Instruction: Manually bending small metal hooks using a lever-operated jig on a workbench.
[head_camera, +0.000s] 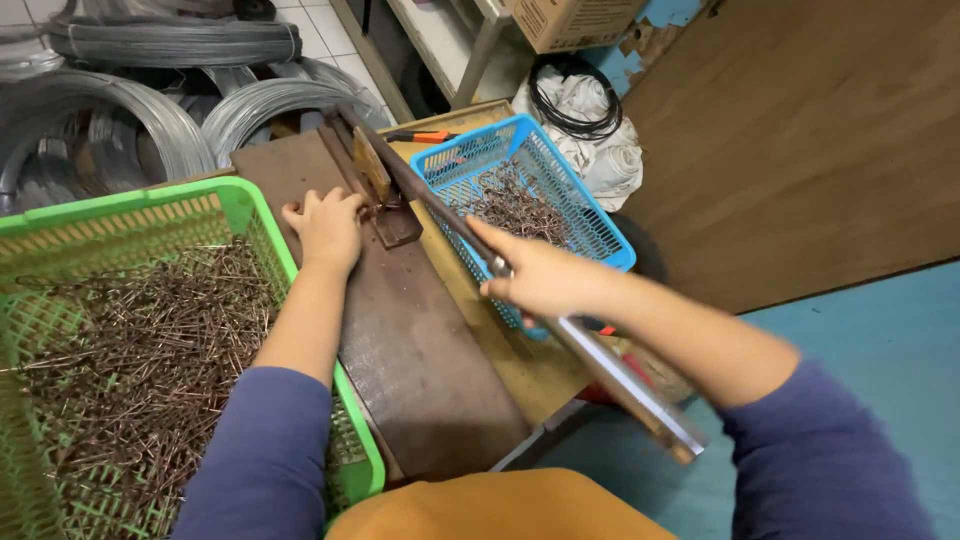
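Nearest, at the bottom edge, orange cloth (500, 505) between two blue sleeves (262, 450). Just beyond, on the left, a green plastic basket (262, 215) heaped with short cut wire pieces (150, 350), thin and rusty brown. Beside it, a dark worn metal plate (420, 350) laid over a wooden bench (520, 365). Right hand (540, 278) clamped around the long metal lever handle (620, 385), fingers wrapped, handle running from the near right corner up to the cutter head. Left hand (327, 228) resting on the plate with fingers curled, touching the base of the lever cutter (375, 175); whether anything is pinched between the fingers cannot be told. Hands apart, one on each side of the blade. Farther right, a blue plastic basket (590, 215) holding more wire pieces. Farthest back, grey wire coils (150, 110) stacked on a tiled floor, white cloth with a black cable loop (575, 100), and a cardboard box (570, 20).
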